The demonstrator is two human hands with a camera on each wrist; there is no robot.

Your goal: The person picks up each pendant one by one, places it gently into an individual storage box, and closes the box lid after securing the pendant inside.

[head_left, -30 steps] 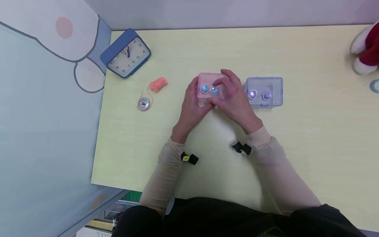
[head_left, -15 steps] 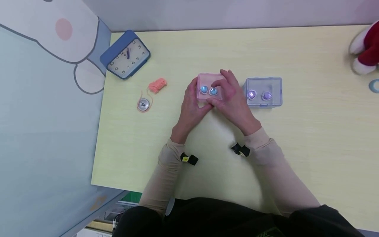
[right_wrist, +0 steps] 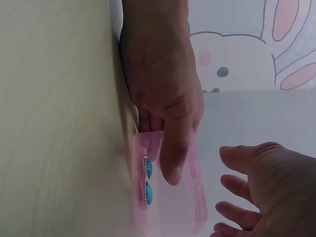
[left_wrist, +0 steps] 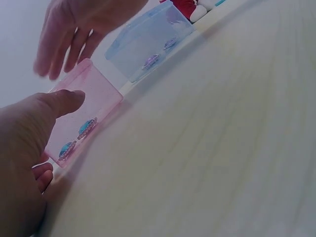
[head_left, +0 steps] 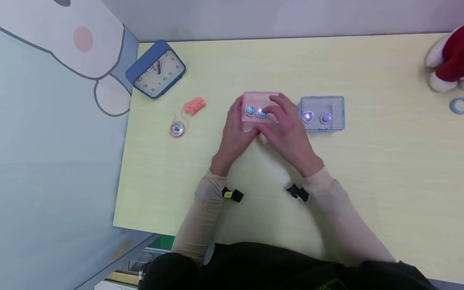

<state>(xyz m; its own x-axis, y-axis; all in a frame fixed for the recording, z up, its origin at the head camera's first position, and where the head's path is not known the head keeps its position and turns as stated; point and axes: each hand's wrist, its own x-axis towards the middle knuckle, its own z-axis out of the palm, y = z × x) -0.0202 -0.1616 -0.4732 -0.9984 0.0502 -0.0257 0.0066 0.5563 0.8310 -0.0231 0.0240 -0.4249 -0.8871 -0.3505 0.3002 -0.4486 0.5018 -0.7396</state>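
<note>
My left hand grips a translucent pink plastic box by its left side, the thumb lying along its near face in the left wrist view. Inside the box, at the bottom, lie two blue gem ornaments with pearly rims. My right hand hovers over the right part of the box. Its fingers are loosely spread and hold nothing; in the right wrist view this hand stands apart from the box. Just to the right stands a translucent blue box with two purple gem ornaments in it.
A blue clock stands at the table's back left corner. Before it lie a bundle of coral yarn and a round silver piece circled by a strand. At the far right are a red and white plush and a light blue ring.
My right hand has drawn slightly down and right, its thumb and fingers spreading away from the pink box's lid. The left hand keeps its grip, and the box stays in place.
</note>
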